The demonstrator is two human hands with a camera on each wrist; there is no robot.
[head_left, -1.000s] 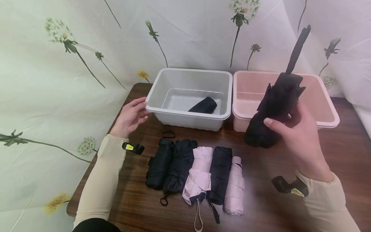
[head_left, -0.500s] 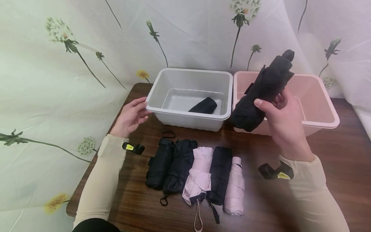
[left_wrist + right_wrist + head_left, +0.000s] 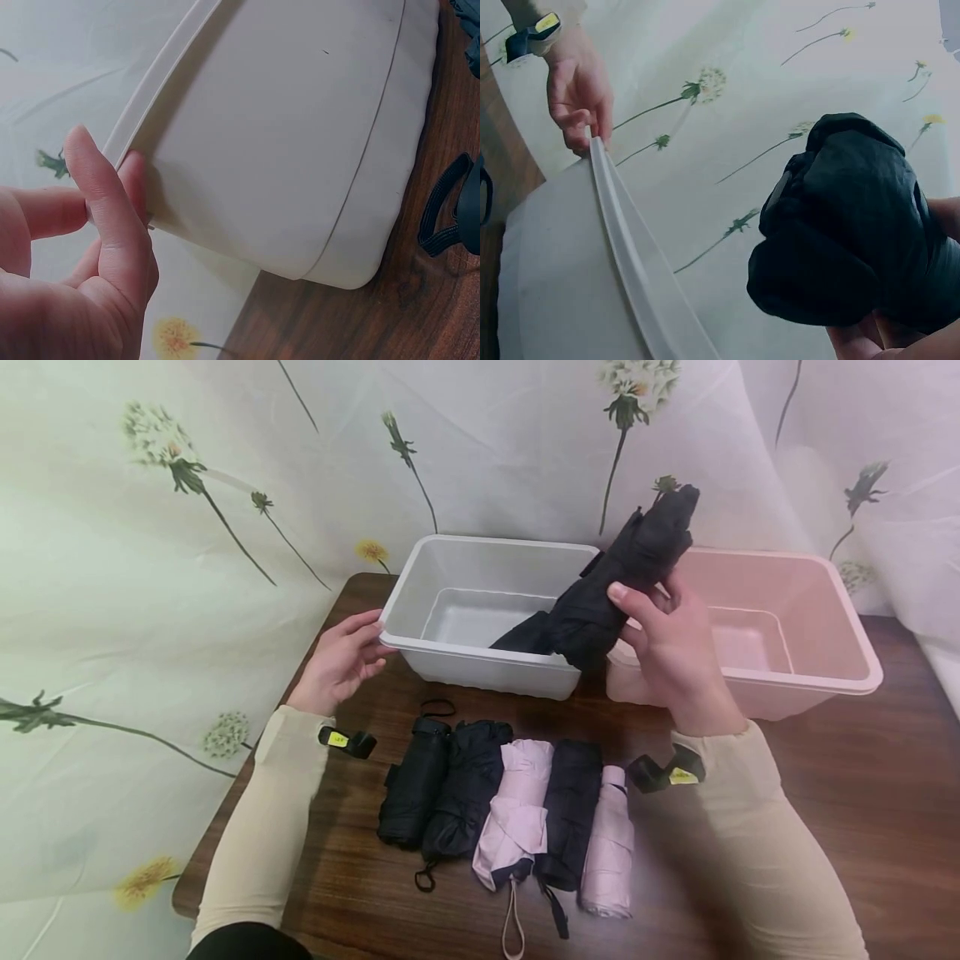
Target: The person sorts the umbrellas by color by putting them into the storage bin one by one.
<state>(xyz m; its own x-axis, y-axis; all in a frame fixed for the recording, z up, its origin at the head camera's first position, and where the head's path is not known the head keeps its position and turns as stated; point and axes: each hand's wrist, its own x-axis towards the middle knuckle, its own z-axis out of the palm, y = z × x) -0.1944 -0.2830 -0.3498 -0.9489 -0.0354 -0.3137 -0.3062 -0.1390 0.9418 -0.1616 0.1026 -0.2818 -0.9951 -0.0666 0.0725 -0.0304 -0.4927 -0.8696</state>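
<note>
My right hand (image 3: 675,647) grips a folded black umbrella (image 3: 622,577), tilted, over the right end of the white bin (image 3: 427,655). In the right wrist view the bundled end of that umbrella (image 3: 840,225) faces the camera, with fingers beneath it. My left hand (image 3: 341,660) pinches the white bin's left front corner by its rim; the left wrist view shows thumb and fingers at the rim (image 3: 161,75). Inside the bin lies another black umbrella (image 3: 521,635), partly hidden by the front wall and the held umbrella.
A pink bin (image 3: 817,610) stands to the right of the white one. In front, a row of folded umbrellas lies on the wooden table (image 3: 862,793): black ones (image 3: 412,785) and pink ones (image 3: 517,802), some with wrist loops. A flowered cloth (image 3: 487,452) hangs behind.
My right hand has carried the black umbrella leftward, from over the pink bin to the white bin's right end. The left hand has stayed at the white bin's corner.
</note>
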